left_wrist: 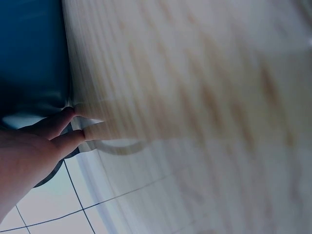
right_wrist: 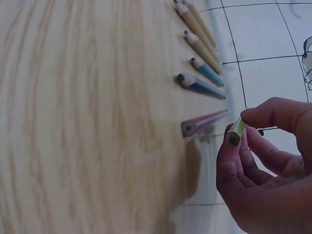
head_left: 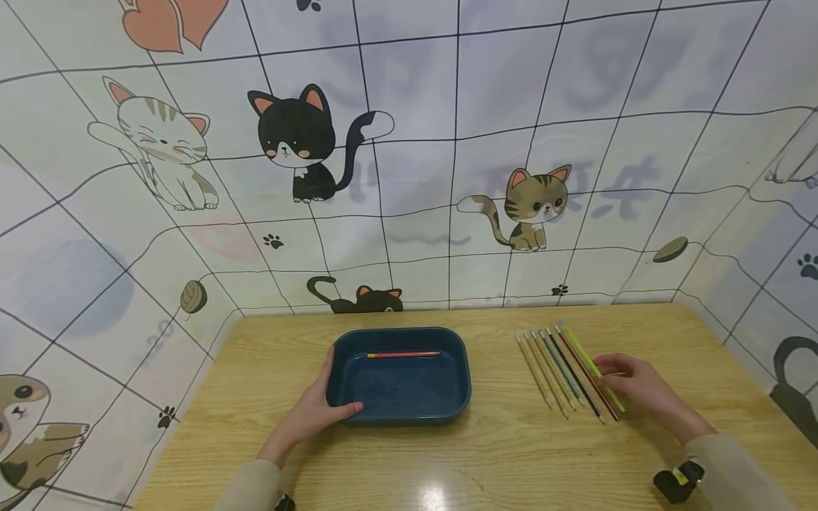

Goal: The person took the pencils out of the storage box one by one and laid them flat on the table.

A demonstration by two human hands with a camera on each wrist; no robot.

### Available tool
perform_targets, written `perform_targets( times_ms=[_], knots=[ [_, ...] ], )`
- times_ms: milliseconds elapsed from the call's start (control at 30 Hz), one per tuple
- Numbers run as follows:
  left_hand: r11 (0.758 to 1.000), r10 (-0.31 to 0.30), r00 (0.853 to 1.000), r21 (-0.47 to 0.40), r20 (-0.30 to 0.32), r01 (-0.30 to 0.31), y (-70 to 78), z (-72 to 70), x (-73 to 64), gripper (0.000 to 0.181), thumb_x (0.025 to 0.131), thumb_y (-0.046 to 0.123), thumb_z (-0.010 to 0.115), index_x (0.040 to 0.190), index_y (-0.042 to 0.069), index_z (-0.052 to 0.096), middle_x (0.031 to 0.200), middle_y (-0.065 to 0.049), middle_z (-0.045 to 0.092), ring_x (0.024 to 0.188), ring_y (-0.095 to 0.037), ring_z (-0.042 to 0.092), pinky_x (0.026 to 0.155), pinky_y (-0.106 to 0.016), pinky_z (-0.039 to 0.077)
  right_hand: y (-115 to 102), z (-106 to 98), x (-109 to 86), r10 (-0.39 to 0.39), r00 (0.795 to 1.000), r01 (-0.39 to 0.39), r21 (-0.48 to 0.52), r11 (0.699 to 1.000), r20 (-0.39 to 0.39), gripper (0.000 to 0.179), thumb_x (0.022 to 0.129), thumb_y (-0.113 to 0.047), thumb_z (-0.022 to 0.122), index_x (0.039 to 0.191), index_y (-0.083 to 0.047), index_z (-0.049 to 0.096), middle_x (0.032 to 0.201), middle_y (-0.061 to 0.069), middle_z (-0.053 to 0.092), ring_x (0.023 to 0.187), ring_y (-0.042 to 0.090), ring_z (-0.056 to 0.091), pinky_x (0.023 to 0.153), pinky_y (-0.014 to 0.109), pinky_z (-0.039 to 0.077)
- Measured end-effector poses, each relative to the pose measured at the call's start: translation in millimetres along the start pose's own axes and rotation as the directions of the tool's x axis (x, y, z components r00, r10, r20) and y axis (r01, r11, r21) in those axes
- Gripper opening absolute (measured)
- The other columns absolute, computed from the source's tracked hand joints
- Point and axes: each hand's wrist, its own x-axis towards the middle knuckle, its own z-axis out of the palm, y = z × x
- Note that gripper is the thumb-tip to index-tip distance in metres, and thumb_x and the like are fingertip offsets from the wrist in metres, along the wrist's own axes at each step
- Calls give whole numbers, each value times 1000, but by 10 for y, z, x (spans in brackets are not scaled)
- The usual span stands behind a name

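Note:
My left hand (head_left: 317,406) grips the left end of a dark blue rectangular tray (head_left: 409,413), thumb on the near rim and fingers along the outer side. A red pencil (head_left: 404,354) with a yellow end lies inside the tray. On the right, my right hand (head_left: 635,387) pinches a yellow-green pencil (right_wrist: 236,131) between thumb and fingers. Beside it a row of pencils lies side by side on the table: a dark red one (head_left: 591,376), a dark blue one (head_left: 575,376), a teal one (head_left: 558,365) and several plain wooden ones (head_left: 535,372).
The light wooden table (head_left: 498,461) meets a wall cloth (head_left: 422,170) printed with cats and grid lines at its back edge. Cloth also hangs at both sides. Small black wrist cameras, such as the right one (head_left: 674,486), sit at the sleeves.

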Motion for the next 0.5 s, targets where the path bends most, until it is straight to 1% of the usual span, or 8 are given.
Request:
perform_targets(
  times_ms=[167,300,433,500],
  knots=[
    [1000,8,1000,-6,3,-8,2,-3,-2,117,79,29,80,155,13,-6,160,-16,0,143,-39,9,111,-56,14,79,-4,32,-12,1000,11,-41,999,-17,39,93,-5,62,124,15,50,109,24,59,88,15,56,63,29,47],
    [1000,21,1000,1,0,-21,-16,-2,4,118,78,32,81,155,13,-6,160,-15,0,143,-38,10,111,-55,16,105,-8,59,-50,998,44,-127,991,-39,36,90,-1,62,120,15,53,103,22,61,87,22,58,63,29,47],
    [1000,24,1000,9,-4,-24,-35,0,10,119,78,32,82,155,12,-6,160,-14,1,143,-38,11,111,-56,17,113,-15,76,-91,995,78,-215,973,-50,32,89,1,62,118,14,55,100,21,62,89,34,61,65,33,49],
    [1000,24,1000,9,-5,-23,-39,1,12,118,78,32,82,155,12,-6,160,-14,1,143,-38,11,111,-56,17,114,-13,80,-97,994,81,-240,967,-56,32,89,0,63,117,14,56,100,20,62,90,36,61,66,36,50]
  ],
)
